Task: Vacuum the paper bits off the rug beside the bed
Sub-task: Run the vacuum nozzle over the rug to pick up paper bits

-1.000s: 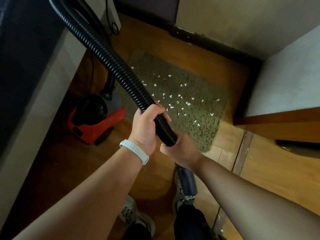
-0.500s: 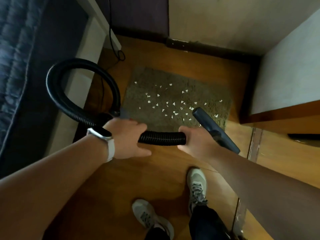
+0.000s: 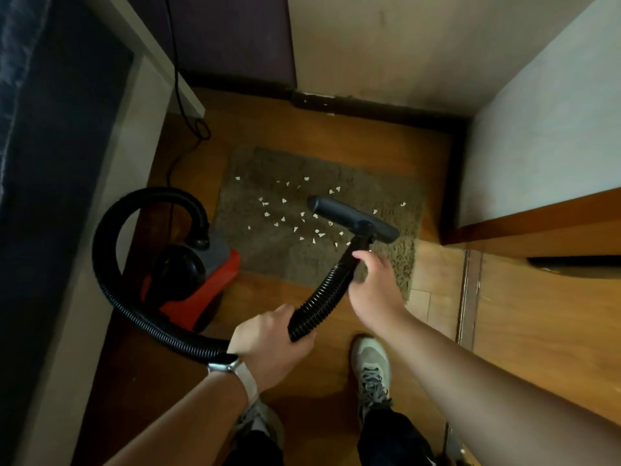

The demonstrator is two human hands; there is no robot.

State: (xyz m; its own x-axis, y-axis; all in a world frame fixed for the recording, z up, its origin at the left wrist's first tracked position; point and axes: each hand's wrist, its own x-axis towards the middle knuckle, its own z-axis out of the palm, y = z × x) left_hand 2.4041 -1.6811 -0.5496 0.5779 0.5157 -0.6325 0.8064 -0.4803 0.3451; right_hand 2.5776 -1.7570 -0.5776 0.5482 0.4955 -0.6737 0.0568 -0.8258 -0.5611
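Both hands are on the black ribbed vacuum hose (image 3: 319,297).
- The left hand (image 3: 268,344) is wrapped round it low down, close to the body. I think that's to take the weight and feed slack.
- The right hand (image 3: 376,284) is curled round the stiff end just behind the neck, where it can steer.

The flat dark plastic floor nozzle (image 3: 353,218) sits crosswise over the right half of the shaggy olive-brown rug (image 3: 386,186), in among the small white paper bits (image 3: 284,200). I can't tell if its sole is touching the pile or just above it.

The bits are scattered mostly across the rug's centre, with a few near the right edge. None look cleared, so the first pass hasn't really been made.

The red and black canister vacuum (image 3: 201,290) is parked on the wooden floor (image 3: 319,136) at the rug's near-left corner, next to the bed with a dark blue cover (image 3: 23,79). The hose loops up and round from it, so there's plenty of slack for short strokes.

Its thin black power cord (image 3: 178,79) runs up the far-left corner, clear of the sweep.

Next, I'd press the nozzle flat and pull it through the cluster. The risk is shaggy pile holding onto the bits.
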